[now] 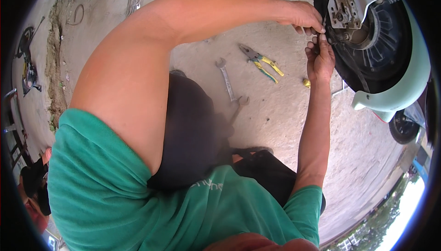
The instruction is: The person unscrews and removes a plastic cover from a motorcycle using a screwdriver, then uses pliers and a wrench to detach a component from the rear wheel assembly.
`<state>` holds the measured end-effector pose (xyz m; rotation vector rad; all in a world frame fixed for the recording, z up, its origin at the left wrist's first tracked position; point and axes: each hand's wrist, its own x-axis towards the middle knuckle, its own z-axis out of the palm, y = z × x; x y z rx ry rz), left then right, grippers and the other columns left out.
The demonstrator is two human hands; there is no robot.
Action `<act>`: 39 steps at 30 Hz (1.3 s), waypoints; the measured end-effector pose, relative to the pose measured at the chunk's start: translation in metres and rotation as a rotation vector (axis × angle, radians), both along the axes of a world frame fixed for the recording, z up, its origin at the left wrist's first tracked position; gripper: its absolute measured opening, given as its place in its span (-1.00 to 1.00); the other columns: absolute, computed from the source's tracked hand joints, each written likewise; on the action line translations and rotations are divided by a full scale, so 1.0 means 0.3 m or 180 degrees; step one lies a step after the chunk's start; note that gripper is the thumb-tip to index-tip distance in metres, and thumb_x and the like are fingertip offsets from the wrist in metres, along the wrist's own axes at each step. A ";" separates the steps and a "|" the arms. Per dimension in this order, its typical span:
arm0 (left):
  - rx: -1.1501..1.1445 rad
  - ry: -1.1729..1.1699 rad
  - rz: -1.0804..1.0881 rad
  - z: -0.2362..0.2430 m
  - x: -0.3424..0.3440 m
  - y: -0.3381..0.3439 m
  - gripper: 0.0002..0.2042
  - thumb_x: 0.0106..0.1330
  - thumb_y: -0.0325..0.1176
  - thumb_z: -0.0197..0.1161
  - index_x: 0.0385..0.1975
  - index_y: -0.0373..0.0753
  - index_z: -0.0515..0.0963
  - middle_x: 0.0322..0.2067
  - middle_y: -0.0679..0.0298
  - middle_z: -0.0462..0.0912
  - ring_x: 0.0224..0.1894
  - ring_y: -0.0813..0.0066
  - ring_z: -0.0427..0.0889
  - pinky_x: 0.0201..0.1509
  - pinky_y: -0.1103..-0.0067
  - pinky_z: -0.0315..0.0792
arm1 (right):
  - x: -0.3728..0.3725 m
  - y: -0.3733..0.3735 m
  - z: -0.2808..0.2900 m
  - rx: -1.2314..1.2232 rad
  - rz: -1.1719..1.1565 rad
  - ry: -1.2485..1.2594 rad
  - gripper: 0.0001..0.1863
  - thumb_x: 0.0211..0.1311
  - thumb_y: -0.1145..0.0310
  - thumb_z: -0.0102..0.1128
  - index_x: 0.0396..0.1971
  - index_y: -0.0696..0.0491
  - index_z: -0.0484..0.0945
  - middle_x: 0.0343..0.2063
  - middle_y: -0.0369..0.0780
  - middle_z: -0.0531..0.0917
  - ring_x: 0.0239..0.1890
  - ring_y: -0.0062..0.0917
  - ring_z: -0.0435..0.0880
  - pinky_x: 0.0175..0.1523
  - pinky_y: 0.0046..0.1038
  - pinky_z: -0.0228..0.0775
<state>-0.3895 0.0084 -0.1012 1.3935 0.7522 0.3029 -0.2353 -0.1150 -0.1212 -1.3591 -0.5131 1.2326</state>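
Observation:
At the edge of a scooter's rear wheel (386, 62), my two hands meet fingertip to fingertip. My left hand (304, 16) reaches in from above with thumb and fingers pinched together. From below comes my right hand (321, 59), its fingers curled and thumb pressed up against the same spot. What they pinch is too small and too covered to make out; dark thin parts run close by. Just beyond the fingers are a pale metal bracket (341, 13) and the wheel hub. A pale green fender (397, 88) curves around the tyre.
On the concrete floor lie combination pliers (261, 62) with yellow-green handles and a double open-ended wrench (226, 79). A small yellow object (306, 83) and a metal rod (340, 90) are beside my right forearm. Another person (34, 182) in dark clothing is at the far left.

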 end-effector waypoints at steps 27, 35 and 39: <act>-0.0377 -0.0334 0.0127 -0.020 0.052 0.005 -0.75 0.42 -0.24 0.29 -0.04 -0.22 0.64 -0.21 0.32 0.74 -0.16 0.55 0.67 -0.11 0.55 0.51 | -0.013 -0.038 0.035 -0.0214 0.0138 -0.0437 -0.84 0.52 0.29 0.19 -0.12 0.01 0.69 -0.39 -0.39 0.70 -0.44 -0.72 0.64 -0.30 -0.68 0.50; -0.0650 -0.0259 0.0881 0.052 0.069 -0.077 -0.85 0.49 -0.37 0.16 -0.09 -0.26 0.59 -0.25 0.26 0.74 -0.26 0.50 0.70 -0.16 0.52 0.60 | 0.001 -0.053 0.040 -0.0150 0.0237 -0.0360 -0.83 0.52 0.28 0.17 -0.13 0.04 0.67 -0.35 -0.36 0.70 -0.39 -0.69 0.64 -0.26 -0.63 0.46; -0.0586 -0.0200 0.1297 0.076 0.087 -0.102 -0.87 0.49 -0.39 0.13 -0.12 -0.27 0.58 -0.26 0.23 0.73 -0.27 0.45 0.70 -0.15 0.46 0.62 | -0.013 -0.038 0.088 -0.0311 0.0209 -0.0486 -0.81 0.47 0.27 0.25 -0.11 0.06 0.65 -0.34 -0.34 0.72 -0.38 -0.67 0.66 -0.25 -0.60 0.46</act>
